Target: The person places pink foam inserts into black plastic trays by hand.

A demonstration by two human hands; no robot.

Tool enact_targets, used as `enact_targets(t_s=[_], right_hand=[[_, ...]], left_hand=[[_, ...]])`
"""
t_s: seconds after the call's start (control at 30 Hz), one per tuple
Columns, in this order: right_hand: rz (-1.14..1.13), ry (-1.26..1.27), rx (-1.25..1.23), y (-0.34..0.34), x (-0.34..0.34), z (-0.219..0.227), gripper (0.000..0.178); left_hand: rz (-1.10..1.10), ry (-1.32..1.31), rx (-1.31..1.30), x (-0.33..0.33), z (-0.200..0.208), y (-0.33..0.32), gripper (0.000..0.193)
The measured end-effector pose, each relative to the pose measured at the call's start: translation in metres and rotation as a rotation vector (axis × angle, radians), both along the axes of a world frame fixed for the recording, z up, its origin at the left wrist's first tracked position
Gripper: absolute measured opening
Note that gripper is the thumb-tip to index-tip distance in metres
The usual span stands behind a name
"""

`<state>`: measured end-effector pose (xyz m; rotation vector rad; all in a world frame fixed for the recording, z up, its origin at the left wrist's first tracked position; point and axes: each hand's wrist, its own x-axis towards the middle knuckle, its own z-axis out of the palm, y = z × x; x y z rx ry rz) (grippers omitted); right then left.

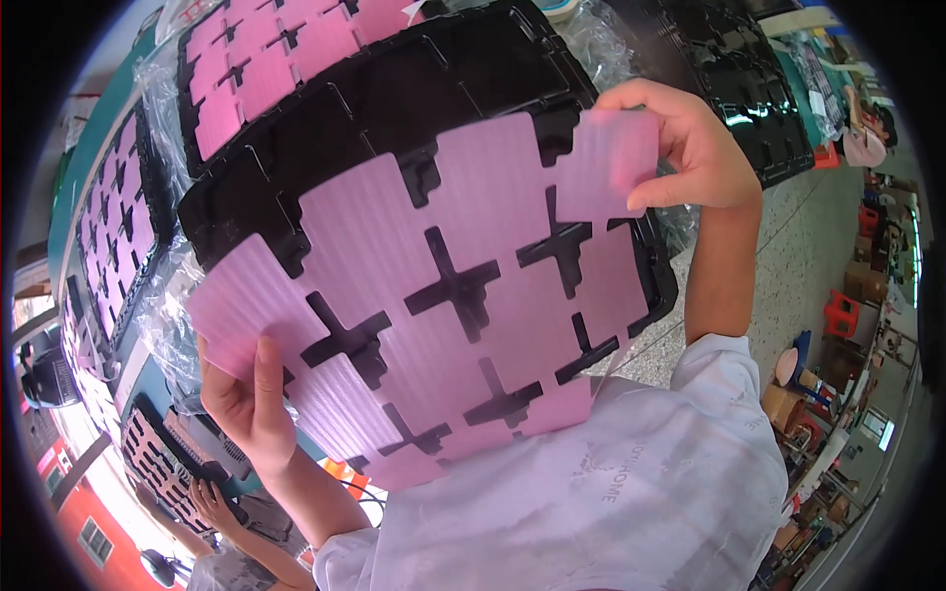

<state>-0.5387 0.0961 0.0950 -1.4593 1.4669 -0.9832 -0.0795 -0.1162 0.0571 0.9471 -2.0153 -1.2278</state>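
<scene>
The left hand (246,399) and right hand (680,148), well apart, each pinched an opposite corner of a pink foam sheet (443,295) with cross-shaped cutouts above a black tray (394,98)

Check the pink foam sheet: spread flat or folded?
Spread. The pink foam sheet is stretched between the left hand and right hand, cross-shaped cutouts open, black tray showing through.
</scene>
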Motion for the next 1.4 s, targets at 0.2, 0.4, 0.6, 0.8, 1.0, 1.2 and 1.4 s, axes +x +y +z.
enact_targets(t_s=[0.2,0.4,0.6,0.8,1.0,1.2,1.4], right_hand=[[-0.231,0.054,-0.081,0.048,0.024,-0.021,0.045],[-0.390,-0.120,-0.305,0.085,0.048,0.006,0.008],[0.026,-0.644,-0.701,0.015,0.034,-0.013,0.010],[-0.458,0.075,-0.318,-0.012,0.029,-0.018,0.016],[-0.415,0.421,-0.534,-0.065,0.015,-0.039,0.012],[-0.430,0.442,-0.487,-0.088,-0.004,-0.048,0.010],[-0.445,0.249,-0.402,-0.085,-0.014,-0.066,0.007]], left_hand=[[-0.085,0.239,0.188,-0.034,0.020,0.001,0.016],[-0.137,0.378,0.097,-0.033,0.025,0.003,0.014],[0.045,0.363,-0.043,-0.019,0.007,-0.004,0.011],[0.115,0.210,-0.156,-0.027,-0.009,-0.024,0.014],[0.169,0.017,-0.240,-0.054,-0.011,-0.052,0.011],[0.174,-0.069,-0.259,-0.067,-0.007,-0.057,0.010],[0.195,-0.019,-0.199,-0.065,-0.020,-0.061,0.013]])
